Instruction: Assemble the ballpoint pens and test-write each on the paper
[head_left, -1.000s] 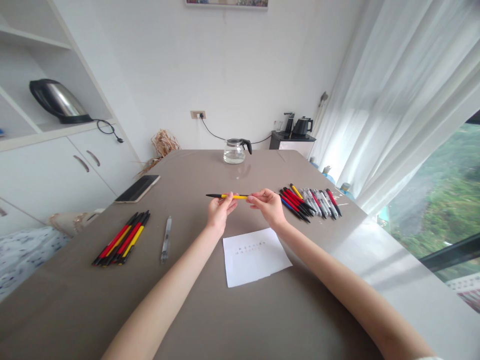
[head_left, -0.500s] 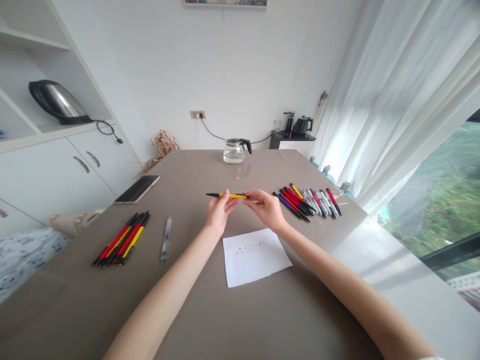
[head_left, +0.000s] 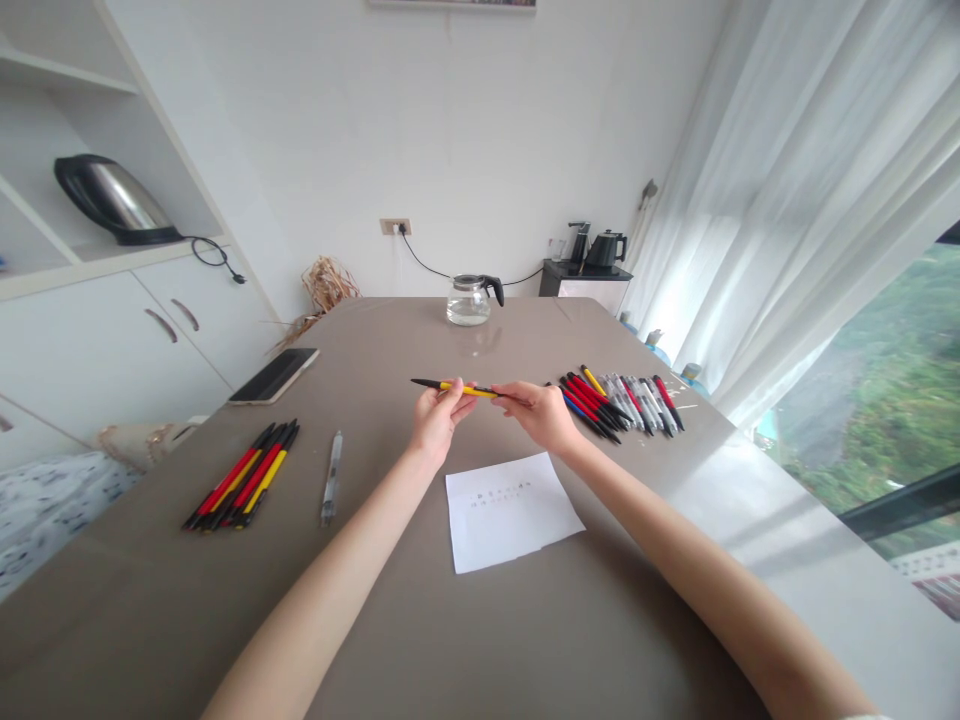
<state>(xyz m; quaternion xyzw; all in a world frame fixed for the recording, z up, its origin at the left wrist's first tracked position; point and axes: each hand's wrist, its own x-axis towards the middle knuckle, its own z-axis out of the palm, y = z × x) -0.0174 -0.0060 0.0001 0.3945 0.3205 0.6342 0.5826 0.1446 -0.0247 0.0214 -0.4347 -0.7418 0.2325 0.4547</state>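
A yellow pen with black ends (head_left: 469,390) is held nearly level above the table, its black tip pointing left. My left hand (head_left: 436,420) pinches its barrel between thumb and fingers. The fingers of my right hand (head_left: 541,412) close on the pen's right end and partly hide it. Below the hands lies a white sheet of paper (head_left: 510,515) with a few short lines of writing. A clear pen (head_left: 331,478) lies alone left of my left forearm. Farther left is a pile of red, yellow and black pens (head_left: 244,478).
Beyond my right hand lies a row of red, blue, yellow and clear pens (head_left: 619,402). A glass pot (head_left: 469,302) stands at the table's far side. A dark tablet or phone (head_left: 274,377) rests at the left edge. Curtains (head_left: 787,180) hang on the right.
The right hand has shifted slightly right and lower along the pen's end. The pen tilts a little more, its tip slightly higher. Both hands keep hold of it.
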